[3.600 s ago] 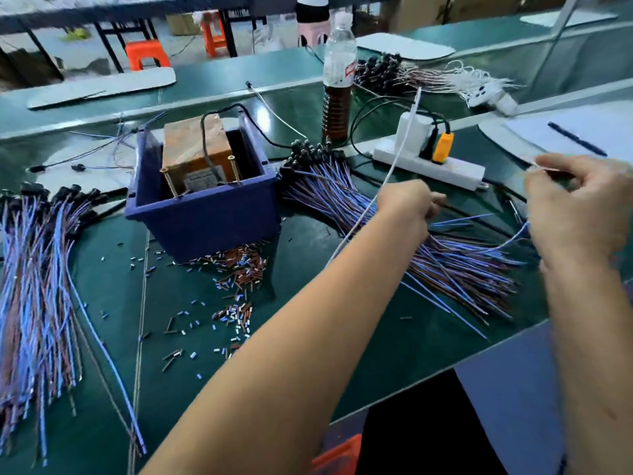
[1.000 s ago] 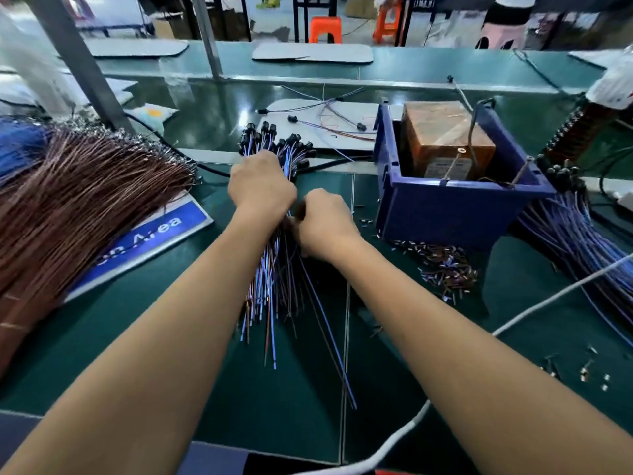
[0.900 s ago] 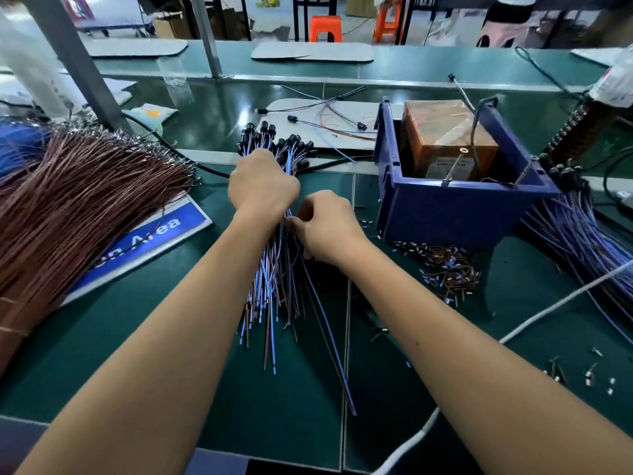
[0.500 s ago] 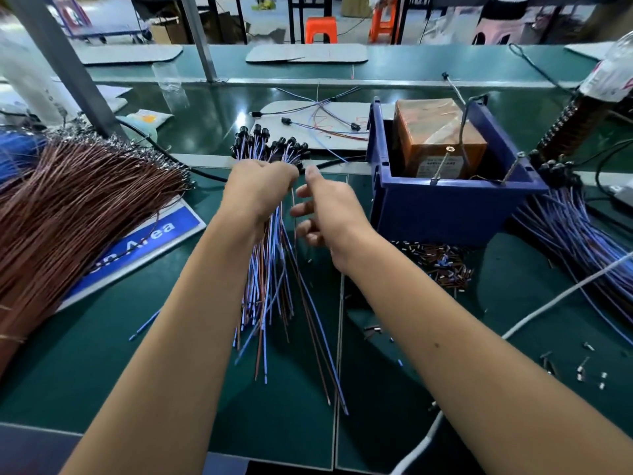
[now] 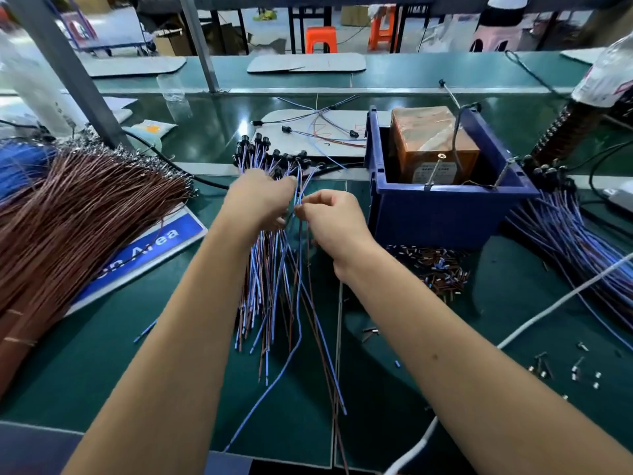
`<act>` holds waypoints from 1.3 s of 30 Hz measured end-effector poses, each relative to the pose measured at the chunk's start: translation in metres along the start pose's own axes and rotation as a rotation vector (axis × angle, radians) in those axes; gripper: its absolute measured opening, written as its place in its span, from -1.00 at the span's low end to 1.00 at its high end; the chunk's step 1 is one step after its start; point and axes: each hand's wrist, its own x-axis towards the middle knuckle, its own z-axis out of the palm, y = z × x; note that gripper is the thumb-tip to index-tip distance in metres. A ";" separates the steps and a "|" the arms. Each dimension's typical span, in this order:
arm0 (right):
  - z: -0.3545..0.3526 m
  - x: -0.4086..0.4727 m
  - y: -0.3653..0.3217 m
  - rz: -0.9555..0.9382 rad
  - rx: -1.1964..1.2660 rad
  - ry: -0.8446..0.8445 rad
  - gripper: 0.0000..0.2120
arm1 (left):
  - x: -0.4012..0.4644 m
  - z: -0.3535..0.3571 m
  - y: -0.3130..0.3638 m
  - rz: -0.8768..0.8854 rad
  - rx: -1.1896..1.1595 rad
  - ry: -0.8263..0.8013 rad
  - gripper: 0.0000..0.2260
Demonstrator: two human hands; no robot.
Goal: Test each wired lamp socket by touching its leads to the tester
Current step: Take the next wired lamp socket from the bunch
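The long blue and brown insulated leads trail toward the viewer from both hands, their long axis running near to far. The right hand pinches a single lead beside the left hand, which grips the bundle just below its black sockets. The brown block tester in its blue plastic bin sits right of the fingers, nearer the right hand.
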 end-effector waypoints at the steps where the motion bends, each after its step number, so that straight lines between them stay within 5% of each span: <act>1: 0.001 -0.001 0.000 -0.031 0.001 -0.003 -0.86 | 0.002 0.005 0.001 -0.001 -0.040 -0.014 -0.70; 12: -0.008 0.000 0.016 0.014 0.038 0.004 -0.94 | 0.013 0.017 0.010 -0.153 -0.316 -0.044 -0.94; 23: -0.011 0.000 0.019 0.038 0.068 0.051 -0.90 | 0.026 0.014 0.002 -0.222 -0.464 0.040 -0.85; 27: -0.011 -0.001 0.017 0.060 0.042 -0.008 -0.73 | 0.026 0.015 0.000 -0.159 -0.383 0.117 -0.90; 35: -0.009 -0.003 0.020 0.041 0.014 -0.067 -0.87 | 0.023 0.021 0.004 0.114 -0.161 0.225 -0.90; 39: -0.009 -0.003 0.021 0.023 -0.002 -0.029 -0.86 | 0.024 0.019 0.003 0.042 -0.380 0.193 -0.80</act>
